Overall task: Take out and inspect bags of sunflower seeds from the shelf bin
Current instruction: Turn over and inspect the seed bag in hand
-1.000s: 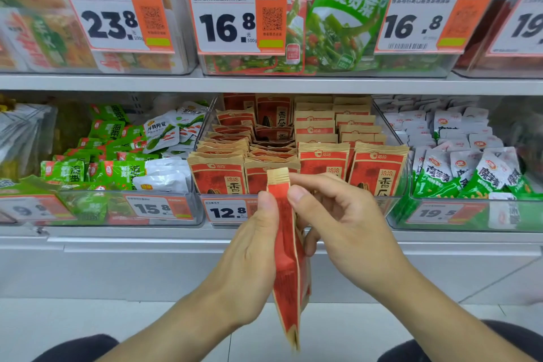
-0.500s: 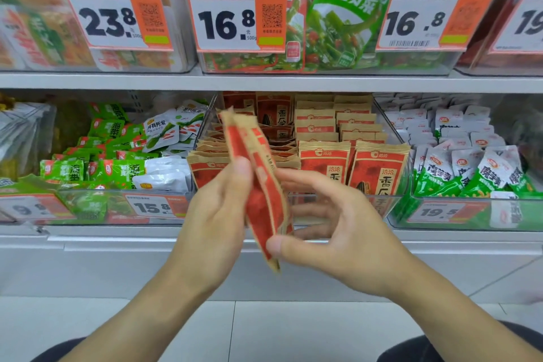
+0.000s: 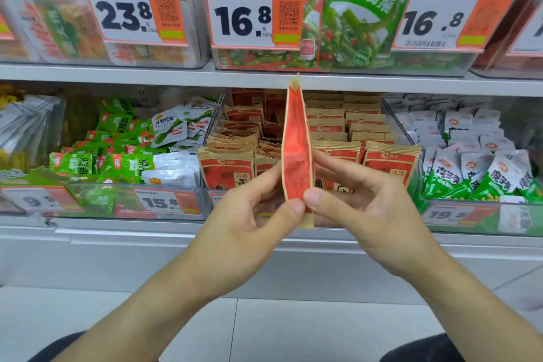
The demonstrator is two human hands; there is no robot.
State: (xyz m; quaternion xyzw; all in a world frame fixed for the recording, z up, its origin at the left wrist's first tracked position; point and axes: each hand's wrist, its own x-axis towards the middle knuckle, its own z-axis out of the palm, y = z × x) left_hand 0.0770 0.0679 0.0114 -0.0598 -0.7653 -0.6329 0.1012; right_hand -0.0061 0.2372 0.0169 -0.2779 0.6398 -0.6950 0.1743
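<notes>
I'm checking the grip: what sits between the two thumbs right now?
The head view shows the lower part of the seed bag, held upright and edge-on; the left hand and right hand pinch it from either side.

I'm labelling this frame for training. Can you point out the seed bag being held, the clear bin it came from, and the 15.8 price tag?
Red and tan sunflower seed bag point(image 3: 296, 150), head view, its red edge-on side.
Clear plastic bin of seed bags point(image 3: 212, 194), head view, front wall.
White and orange 15.8 price tag point(image 3: 160, 201), head view, printed digits.
</notes>
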